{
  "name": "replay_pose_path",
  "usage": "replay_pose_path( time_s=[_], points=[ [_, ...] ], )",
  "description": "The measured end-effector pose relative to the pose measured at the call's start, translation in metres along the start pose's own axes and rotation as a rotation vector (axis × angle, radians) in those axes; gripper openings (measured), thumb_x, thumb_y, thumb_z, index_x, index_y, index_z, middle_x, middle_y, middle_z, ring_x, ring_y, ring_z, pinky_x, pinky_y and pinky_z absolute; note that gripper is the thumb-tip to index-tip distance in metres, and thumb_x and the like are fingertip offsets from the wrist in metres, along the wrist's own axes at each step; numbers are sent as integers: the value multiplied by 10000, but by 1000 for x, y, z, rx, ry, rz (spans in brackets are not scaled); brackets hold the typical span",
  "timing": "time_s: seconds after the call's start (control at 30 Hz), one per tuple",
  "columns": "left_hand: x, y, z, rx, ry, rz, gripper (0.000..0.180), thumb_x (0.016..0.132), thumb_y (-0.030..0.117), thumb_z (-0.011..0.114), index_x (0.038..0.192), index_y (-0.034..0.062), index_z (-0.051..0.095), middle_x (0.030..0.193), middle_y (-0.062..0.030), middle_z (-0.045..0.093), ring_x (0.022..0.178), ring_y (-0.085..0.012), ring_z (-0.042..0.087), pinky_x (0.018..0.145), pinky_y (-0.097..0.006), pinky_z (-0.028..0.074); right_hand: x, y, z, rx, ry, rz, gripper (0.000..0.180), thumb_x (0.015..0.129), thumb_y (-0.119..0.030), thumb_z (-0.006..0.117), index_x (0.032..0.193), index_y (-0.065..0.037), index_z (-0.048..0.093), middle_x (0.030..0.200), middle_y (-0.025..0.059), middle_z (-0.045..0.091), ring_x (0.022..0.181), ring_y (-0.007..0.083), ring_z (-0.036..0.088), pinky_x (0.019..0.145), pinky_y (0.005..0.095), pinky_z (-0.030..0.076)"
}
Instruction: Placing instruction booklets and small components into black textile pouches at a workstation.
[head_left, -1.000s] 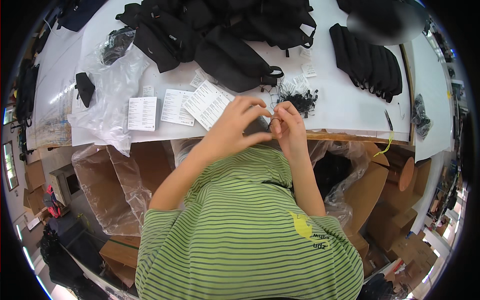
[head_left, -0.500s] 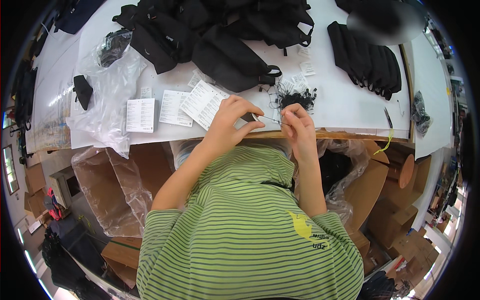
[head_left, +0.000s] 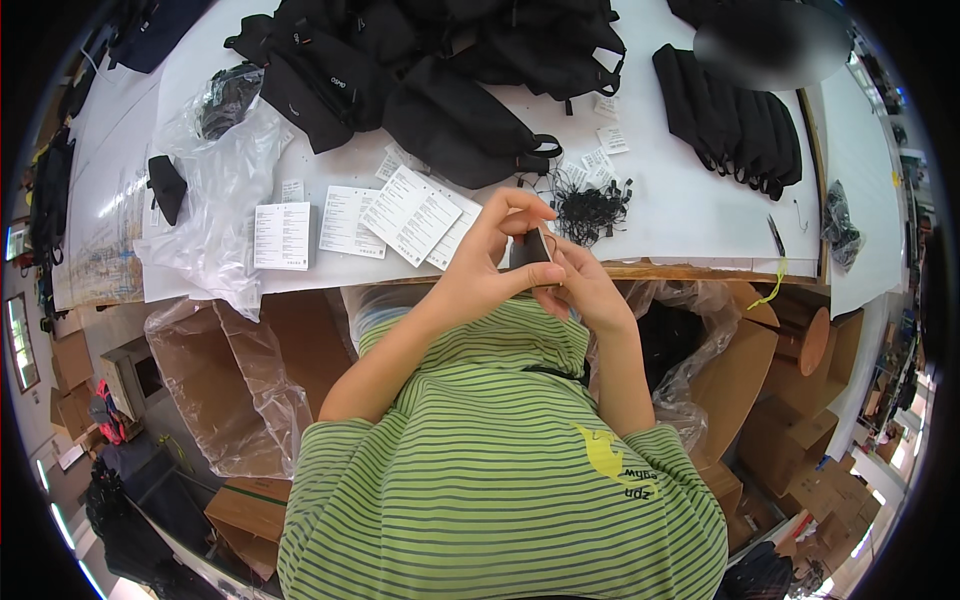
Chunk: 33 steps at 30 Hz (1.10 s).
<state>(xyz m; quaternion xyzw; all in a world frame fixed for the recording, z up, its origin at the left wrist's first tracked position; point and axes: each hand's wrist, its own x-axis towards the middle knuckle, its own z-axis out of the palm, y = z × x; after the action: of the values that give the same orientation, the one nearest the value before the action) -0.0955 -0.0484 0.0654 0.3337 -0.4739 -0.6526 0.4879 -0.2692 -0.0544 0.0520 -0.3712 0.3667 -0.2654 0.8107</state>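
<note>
My left hand [head_left: 490, 272] is closed on a dark hang tag [head_left: 530, 249], held tilted between thumb and fingers just above the table's front edge. Close against the tag's right side, my right hand [head_left: 590, 292] pinches a thin black string, mostly hidden by the fingers. Just beyond the hands lies a tangled pile of black tag strings [head_left: 592, 210]. White printed cards [head_left: 412, 215] are fanned out left of my left hand, and a neat stack of the same cards [head_left: 283, 237] sits farther left.
Black fabric bags [head_left: 465, 120] are heaped at the back, with a row of folded black bags [head_left: 735, 125] at the right. Clear plastic [head_left: 215, 170] covers part of the left side. A small cutting tool [head_left: 776, 236] rests right. Cardboard boxes [head_left: 240, 380] stand below the table edge.
My hands have come together from apart, and the string stretched between them is no longer visible at length. The tag has turned so its dark face shows.
</note>
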Motion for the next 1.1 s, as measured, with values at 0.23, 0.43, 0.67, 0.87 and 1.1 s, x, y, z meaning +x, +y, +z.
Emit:
replay_pose_path(
  time_s=[0.23,0.43,0.67,0.87,1.1],
  points=[
    [-9,7,4,-97,19,-62,530,773,94,738,1197,47,422,1021,-63,551,1036,-156,504,939,-304,372,5,8,4,110,5,36,296,973,-323,494,1076,-45,485,642,-12,494,443,63,441,391,184,322],
    [-10,1,-4,281,98,221,482,833,173,680,1207,9,424,1107,-82,530,1129,-171,455,1012,-323,304,8,10,-3,37,-69,-25,220,976,-270,499,1020,-56,475,535,0,489,390,60,411,367,190,303],
    [-17,8,-8,358,140,77,166,872,122,614,1000,16,604,1066,-92,574,1061,-198,507,956,-325,351,8,9,-2,-26,-60,11,197,973,-261,510,1006,-70,474,499,-6,472,373,57,389,353,199,270],
    [-15,4,-10,600,192,227,108,845,134,633,930,67,621,954,-33,620,974,-210,529,920,-333,327,8,7,1,-26,-73,46,187,971,-254,517,1000,-76,466,485,-10,461,362,53,368,351,201,248],
    [-13,12,-6,615,187,283,58,857,93,603,895,65,569,948,-42,605,924,-216,534,882,-327,335,6,16,-7,26,-83,-195,280,969,-333,493,1022,-59,477,556,-23,438,464,43,360,428,182,252]
  ],
)
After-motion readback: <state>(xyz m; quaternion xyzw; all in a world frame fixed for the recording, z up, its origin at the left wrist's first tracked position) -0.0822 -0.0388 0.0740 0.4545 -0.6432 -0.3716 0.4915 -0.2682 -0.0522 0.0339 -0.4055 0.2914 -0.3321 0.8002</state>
